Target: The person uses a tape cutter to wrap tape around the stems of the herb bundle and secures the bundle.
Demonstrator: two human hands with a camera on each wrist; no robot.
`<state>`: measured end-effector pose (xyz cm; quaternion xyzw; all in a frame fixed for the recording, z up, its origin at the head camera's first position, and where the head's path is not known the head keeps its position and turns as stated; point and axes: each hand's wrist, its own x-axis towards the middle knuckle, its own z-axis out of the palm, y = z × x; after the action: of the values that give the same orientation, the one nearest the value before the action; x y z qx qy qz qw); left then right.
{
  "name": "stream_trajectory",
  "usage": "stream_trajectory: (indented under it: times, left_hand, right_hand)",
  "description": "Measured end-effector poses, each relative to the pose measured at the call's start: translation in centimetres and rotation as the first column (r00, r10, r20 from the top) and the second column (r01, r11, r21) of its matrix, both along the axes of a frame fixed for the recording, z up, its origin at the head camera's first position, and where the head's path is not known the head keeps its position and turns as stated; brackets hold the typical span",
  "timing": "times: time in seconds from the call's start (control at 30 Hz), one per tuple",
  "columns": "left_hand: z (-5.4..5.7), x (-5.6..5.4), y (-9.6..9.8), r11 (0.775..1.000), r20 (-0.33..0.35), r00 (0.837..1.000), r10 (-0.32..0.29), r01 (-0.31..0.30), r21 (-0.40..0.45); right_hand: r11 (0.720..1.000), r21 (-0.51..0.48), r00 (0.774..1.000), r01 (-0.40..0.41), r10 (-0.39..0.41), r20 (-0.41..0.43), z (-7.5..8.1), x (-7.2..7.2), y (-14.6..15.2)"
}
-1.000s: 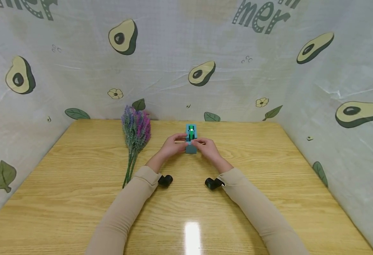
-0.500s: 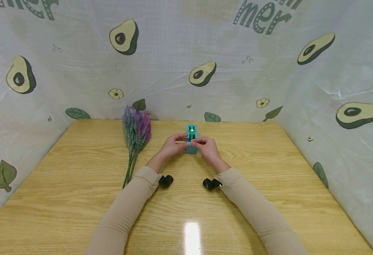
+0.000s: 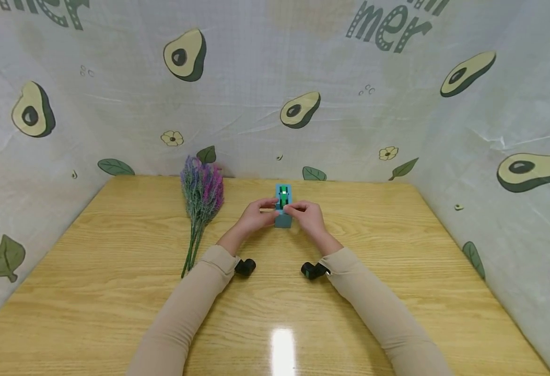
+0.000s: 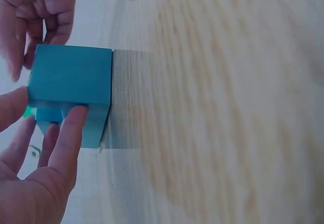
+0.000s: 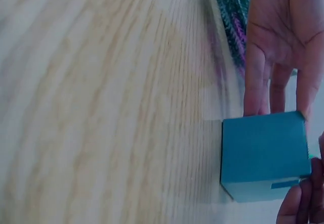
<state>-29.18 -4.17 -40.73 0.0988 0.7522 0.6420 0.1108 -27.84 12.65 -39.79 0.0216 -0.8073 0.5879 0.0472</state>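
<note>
A blue tape dispenser point(image 3: 282, 220) stands on the wooden table with a green tape roll point(image 3: 283, 192) in its top. My left hand point(image 3: 256, 215) holds the dispenser from the left; in the left wrist view its fingers point(image 4: 70, 133) lie along the side and its thumb reaches the top front edge. A toothed edge shows there on the blue dispenser body point(image 4: 71, 75). My right hand point(image 3: 310, 216) has thumb and index finger pinched together at the dispenser's top front, just before the roll. Its fingertips point(image 5: 291, 204) sit right at that edge; any tape end between them is too small to see.
A bunch of purple and pink artificial flowers point(image 3: 201, 193) with green stems lies to the left of the dispenser. Avocado-print cloth point(image 3: 237, 120) hangs behind the table point(image 3: 373, 235) and along its sides. Black wrist cameras point(image 3: 245, 267) sit at both cuffs.
Both hands stay at the tape dispenser, with the right fingertips still at its top front. The whole head view has shifted very slightly.
</note>
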Motion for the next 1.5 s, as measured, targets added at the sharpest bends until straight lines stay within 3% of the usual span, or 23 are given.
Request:
stream_trajectory:
  times: [0.43,0.97,1.2,1.5]
  left_hand:
    - [0.0,0.2,0.0,1.000,0.005,1.000,0.005,-0.005,-0.012]
    - [0.1,0.2,0.2,1.000,0.014,1.000,0.018,-0.018,-0.015]
    - [0.1,0.2,0.1,1.000,0.001,1.000,0.017,-0.017,-0.007]
    - [0.0,0.0,0.2,1.000,0.001,1.000,0.020,-0.020,-0.005]
  right_hand:
    - [1.000,0.022,0.999,-0.016,0.015,0.041,0.8,1.5,0.3]
    - [0.986,-0.144,0.988,-0.088,0.105,0.111,0.8,3.5,0.7]
    - [0.975,-0.208,0.984,-0.084,0.113,0.135,0.9,4.6,0.5]
    - [0.971,-0.207,0.974,-0.122,0.157,0.163,1.1,6.1,0.4]
